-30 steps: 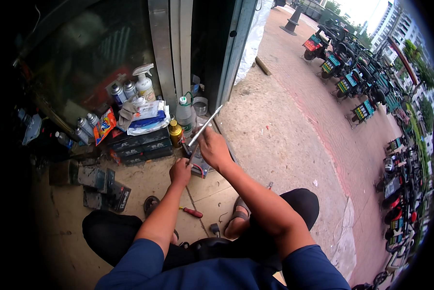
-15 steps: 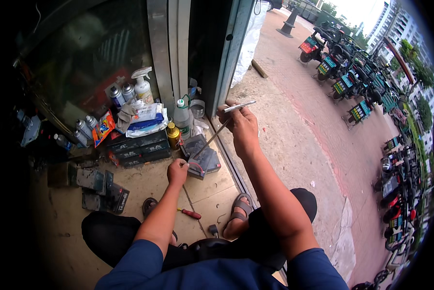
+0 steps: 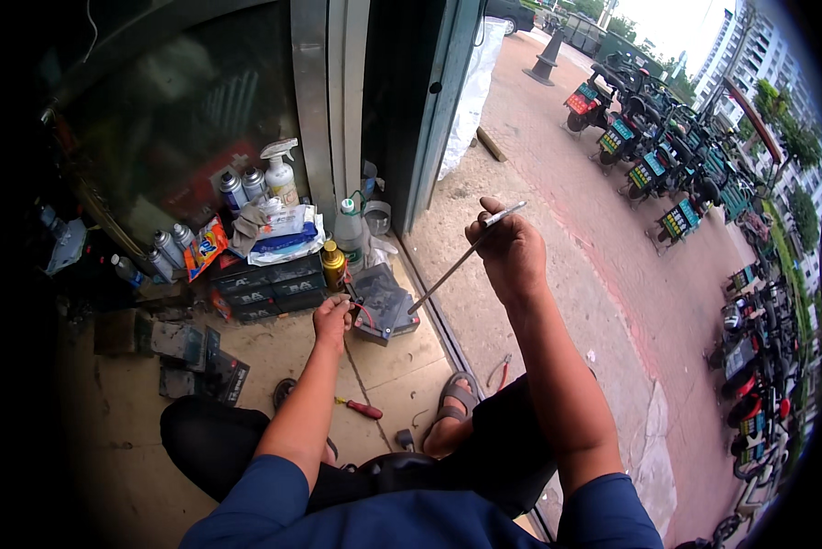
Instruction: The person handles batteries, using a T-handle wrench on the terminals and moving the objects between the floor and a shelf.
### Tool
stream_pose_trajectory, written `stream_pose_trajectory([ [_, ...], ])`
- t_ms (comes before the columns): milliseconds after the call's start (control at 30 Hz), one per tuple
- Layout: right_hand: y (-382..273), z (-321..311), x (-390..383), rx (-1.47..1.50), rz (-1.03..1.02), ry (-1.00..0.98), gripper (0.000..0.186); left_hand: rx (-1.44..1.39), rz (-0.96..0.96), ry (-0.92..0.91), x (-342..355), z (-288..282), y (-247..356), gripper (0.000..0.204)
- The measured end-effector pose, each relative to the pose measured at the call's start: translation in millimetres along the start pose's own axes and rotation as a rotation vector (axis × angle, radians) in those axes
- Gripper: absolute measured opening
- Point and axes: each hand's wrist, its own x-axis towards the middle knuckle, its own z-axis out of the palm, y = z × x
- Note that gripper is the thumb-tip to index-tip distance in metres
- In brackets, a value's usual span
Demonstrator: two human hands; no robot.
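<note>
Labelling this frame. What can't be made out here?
- Head view: what the left hand touches on the dark battery; its fingers cover it.
- The rod's lower tip: too thin, blurs into the battery.
- The right hand grip: palm faces away.
- Small floor part: too small.

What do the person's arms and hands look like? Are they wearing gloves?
No gloves. Both the left hand and the right hand are bare, and so are the forearms. Short dark blue sleeves cover only the upper arms. No watch or rings show.

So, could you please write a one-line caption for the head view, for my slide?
Seated person's right hand lifts a thin metal rod while the left hand rests on a dark battery.
</note>
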Motion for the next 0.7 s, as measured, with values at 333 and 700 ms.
stream_pose_trajectory([
  [333,-38,-25,-6,0.097,0.0,0.132,0.038,-0.489,-0.312,-0.063,-6,22,38,0.015],
  [700,-50,-33,-22,0.019,-0.032,0.267,0.031,-0.618,-0.416,-0.276,-1,56,73,0.011],
])
